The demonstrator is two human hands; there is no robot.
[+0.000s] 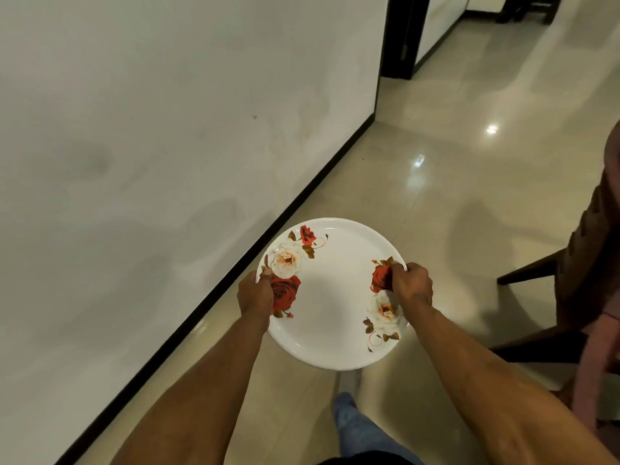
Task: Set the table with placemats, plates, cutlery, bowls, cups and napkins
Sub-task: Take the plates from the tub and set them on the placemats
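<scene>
Head view, looking down. One white plate [330,297] with red and cream rose prints on its left and right sides, held roughly level in the air above the floor [436,182], no tabletop in view. Left hand [255,293] grips the plate's left rim, thumb on top over the rose print, fingers go under and are hidden. Right hand [413,286] grips the right rim the same way, thumb curled over the top edge next to the red rose, fingers under the plate not visible. Both forearms bare, reaching forward from the bottom of the frame. Plate face is bare, nothing on it. Below the plate: a blue-jeans leg [362,431] and a blurred foot ahead of it, on glossy beige tile with light reflections. Left side of the frame is a plain off-white wall [151,129] with a dark skirting strip [268,236] running diagonally along its base. Far right edge: a dark wooden chair [577,273], part cut off, with pink cloth [593,364] draped on it. Top of frame: a dark door frame [404,35] and more tiled floor past it, dark furniture legs in the far corner, too small to tell what.
</scene>
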